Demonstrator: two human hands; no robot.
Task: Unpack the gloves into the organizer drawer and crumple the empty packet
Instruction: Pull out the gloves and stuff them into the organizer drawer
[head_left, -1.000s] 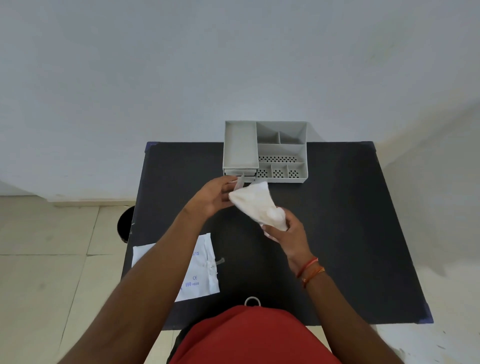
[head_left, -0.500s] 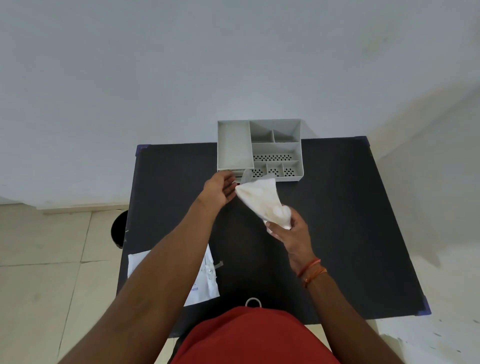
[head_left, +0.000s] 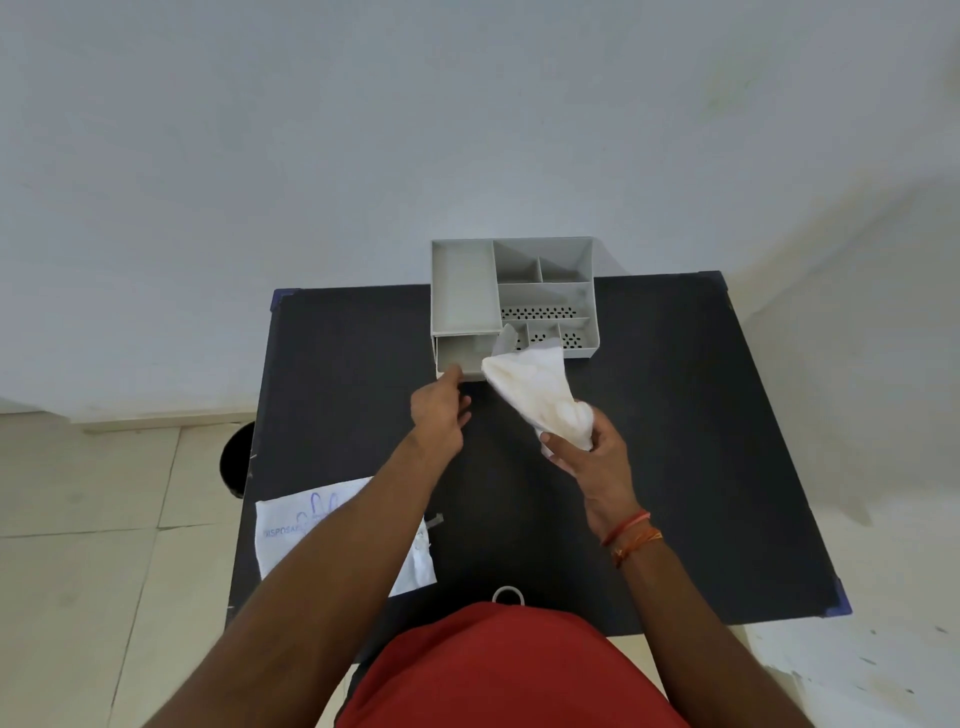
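Observation:
A grey organizer (head_left: 543, 299) stands at the far edge of the black table (head_left: 701, 441). Its drawer (head_left: 462, 353) at the lower left is pulled out toward me and looks empty. My left hand (head_left: 439, 410) grips the drawer's front edge. My right hand (head_left: 587, 447) holds a bunch of white gloves (head_left: 535, 392) just right of the open drawer, their top end in front of the organizer. The white packet (head_left: 415, 561) with blue print lies flat at the table's near left, partly hidden under my left forearm.
A small white ring (head_left: 506, 594) lies at the table's near edge by my red shirt. A dark round bin (head_left: 236, 460) stands on the tiled floor left of the table. A white wall rises behind the organizer.
My left hand has pulled the drawer out from the organizer. My right hand with the gloves stayed close beside it.

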